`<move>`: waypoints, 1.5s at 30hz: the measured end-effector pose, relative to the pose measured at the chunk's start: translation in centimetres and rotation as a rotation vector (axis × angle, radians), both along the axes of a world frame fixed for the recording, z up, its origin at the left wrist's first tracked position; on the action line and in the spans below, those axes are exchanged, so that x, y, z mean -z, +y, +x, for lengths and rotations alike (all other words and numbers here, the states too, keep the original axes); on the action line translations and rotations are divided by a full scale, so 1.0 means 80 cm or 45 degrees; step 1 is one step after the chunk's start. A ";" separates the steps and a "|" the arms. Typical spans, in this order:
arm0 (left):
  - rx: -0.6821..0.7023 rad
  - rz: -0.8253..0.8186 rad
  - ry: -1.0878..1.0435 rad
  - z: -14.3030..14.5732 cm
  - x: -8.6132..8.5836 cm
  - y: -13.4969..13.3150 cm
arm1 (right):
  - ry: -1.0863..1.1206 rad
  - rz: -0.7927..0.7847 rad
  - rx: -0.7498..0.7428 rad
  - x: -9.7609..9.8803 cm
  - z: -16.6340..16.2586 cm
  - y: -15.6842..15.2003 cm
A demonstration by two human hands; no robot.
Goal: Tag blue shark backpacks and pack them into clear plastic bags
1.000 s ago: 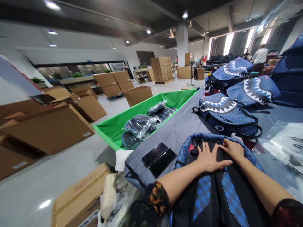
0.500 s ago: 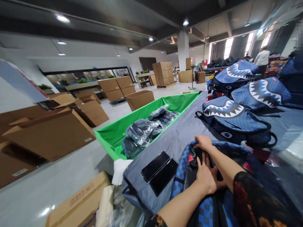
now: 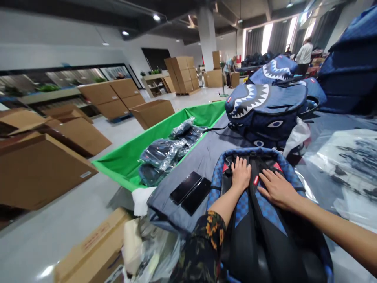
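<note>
A blue checked backpack (image 3: 243, 216) lies strap side up on the grey-covered table in front of me, with black padded straps and a black back panel. My left hand (image 3: 240, 173) rests flat near its top, beside the left strap, fingers stretched out. Across from it, my right hand (image 3: 278, 188) lies flat on the upper right strap area, fingers apart. Neither hand grips anything. Just beyond the bag, a blue backpack with a toothed shark mouth and an eye (image 3: 268, 102) lies on top of another such bag.
Two black phones (image 3: 188, 190) lie left of the backpack. A green-sided bin (image 3: 118, 165) with plastic-wrapped bags borders the table. Clear plastic bags (image 3: 350, 165) are at right. Cardboard boxes (image 3: 50, 169) stand on the floor at left; people are in the background.
My hands, close together at the backpack's top before, are now apart, the right one farther right. The view has shifted right. A shark-mouth backpack now lies on top of the nearest one.
</note>
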State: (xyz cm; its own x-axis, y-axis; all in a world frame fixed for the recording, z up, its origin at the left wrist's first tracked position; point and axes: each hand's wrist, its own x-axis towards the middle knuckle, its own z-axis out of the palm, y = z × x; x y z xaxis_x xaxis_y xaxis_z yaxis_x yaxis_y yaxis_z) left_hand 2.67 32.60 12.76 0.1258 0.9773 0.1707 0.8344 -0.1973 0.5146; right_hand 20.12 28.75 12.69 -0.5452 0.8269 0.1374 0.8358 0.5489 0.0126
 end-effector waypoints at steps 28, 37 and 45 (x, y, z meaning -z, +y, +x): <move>0.586 0.173 0.299 -0.043 0.011 -0.102 | 0.256 -0.326 -0.905 -0.011 -0.040 -0.156; 0.371 0.084 0.342 -0.039 0.039 -0.122 | 0.638 -0.221 -0.711 0.041 -0.042 -0.157; 0.462 -0.201 0.424 -0.044 0.017 -0.180 | 0.546 -0.052 0.553 -0.041 0.121 -0.074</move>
